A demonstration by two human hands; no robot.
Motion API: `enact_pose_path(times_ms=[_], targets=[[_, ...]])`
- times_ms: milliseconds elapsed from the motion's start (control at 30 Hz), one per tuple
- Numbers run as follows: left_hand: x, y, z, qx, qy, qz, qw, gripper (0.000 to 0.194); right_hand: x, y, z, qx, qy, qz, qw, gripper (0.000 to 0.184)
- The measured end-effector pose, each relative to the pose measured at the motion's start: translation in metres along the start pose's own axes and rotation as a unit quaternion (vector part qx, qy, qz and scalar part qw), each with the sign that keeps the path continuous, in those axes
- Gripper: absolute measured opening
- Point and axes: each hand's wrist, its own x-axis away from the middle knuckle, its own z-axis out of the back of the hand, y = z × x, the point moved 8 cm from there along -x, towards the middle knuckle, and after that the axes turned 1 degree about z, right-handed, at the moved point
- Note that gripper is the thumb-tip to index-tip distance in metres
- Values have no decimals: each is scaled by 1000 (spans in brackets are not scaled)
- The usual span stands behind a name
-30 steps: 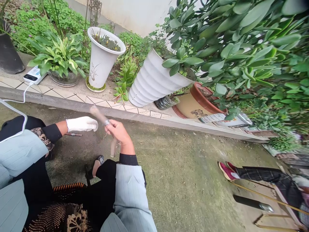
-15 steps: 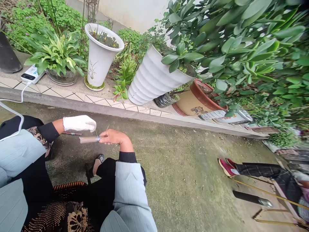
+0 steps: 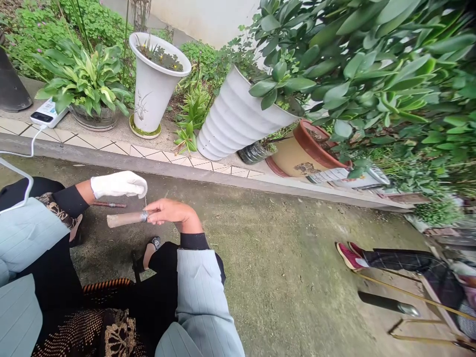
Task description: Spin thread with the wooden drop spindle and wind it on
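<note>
My right hand is bare and wrapped round one end of a pale, greyish-brown rod, which lies almost level and points left. Thin silvery wire or thread is wound in several turns about the rod, right beside my fingertips. My left hand, in a white glove, is closed just above, pinching a fine strand that runs taut down to the winding. A dark reddish-brown stick shows below my left wrist. How far the rod reaches inside my right hand is hidden.
A raised bed with a tiled edge runs along the front, bearing a white flowerpot, a ribbed white pot and a brown pot. A white device trails a cable. Another person's shoe is at right.
The rod has swung a little; more of it shows at left and its far end sits lower. My left hand has shifted slightly left and up, still holding the strand.
</note>
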Motion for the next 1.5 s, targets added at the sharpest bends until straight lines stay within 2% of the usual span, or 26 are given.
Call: enact_pose_path(times_ms=[67,133,233,300,333,367,433,500,567,633,667,733,800,867,933,1000,1033,1133,1200,1233,1300,1367,1400,1433,1467,1500], targets=[[-5,-7,1,-15,15,-5,1000,32,7,-6,14,-19,74,19,997,30],[-9,-14,-2,-6,20,-7,1000,34,21,-10,40,-52,210,47,975,28],[-11,-16,-20,59,-24,-3,998,38,50,-3,79,-128,427,93,890,31],[-9,-11,-34,85,-73,-6,994,37,61,9,91,-135,506,73,849,34],[-8,-8,-37,86,-91,-9,992,37,62,15,93,-107,523,43,845,33],[-7,-5,-38,79,-99,-13,992,37,61,19,94,-58,523,6,850,31],[-5,-1,-31,51,-87,-17,995,37,50,23,88,67,467,-62,880,27],[-4,0,-20,7,-58,-18,998,35,31,29,71,149,335,-102,925,22],[-3,-2,-14,-33,-50,-14,998,33,15,35,43,149,165,-120,968,21],[-4,-7,-14,-44,-62,-4,997,33,9,32,17,106,37,-106,988,24],[-4,-10,-14,-39,-64,2,997,34,8,26,10,85,8,-85,993,27],[-6,-14,-15,-24,-54,7,998,35,12,10,11,46,37,-26,998,30],[-9,-15,-12,1,-27,1,1000,37,24,-7,30,-15,154,39,987,31],[-11,-14,-12,32,-13,-3,999,38,43,-17,56,-94,299,95,945,30],[-10,-12,-16,51,-17,-2,999,36,60,-18,76,-151,407,129,892,31],[-7,-8,-24,45,-37,-1,998,33,65,-13,89,-159,474,124,857,32],[-4,-6,-28,38,-48,0,998,32,63,-8,93,-146,495,104,850,32],[7,0,-39,0,-74,-5,997,34,49,8,96,-43,522,-6,852,26],[15,4,-38,-44,-65,-22,997,32,35,13,89,99,494,-90,859,22],[19,5,-35,-71,-49,-29,996,31,26,14,82,170,451,-119,868,19],[28,4,-25,-123,-11,-31,992,30,2,21,54,245,303,-146,909,15],[37,0,-19,-144,7,-21,989,31,-16,26,11,212,117,-135,961,17],[41,-2,-19,-140,6,-18,990,31,-20,24,-10,176,39,-117,977,20],[45,-4,-20,-130,3,-17,991,32,-22,18,-28,140,-13,-92,986,24],[49,-7,-23,-116,5,-16,993,33,-22,8,-40,110,-34,-57,992,27],[52,-9,-25,-99,11,-17,995,34,-21,-3,-47,84,-24,-17,996,29]])
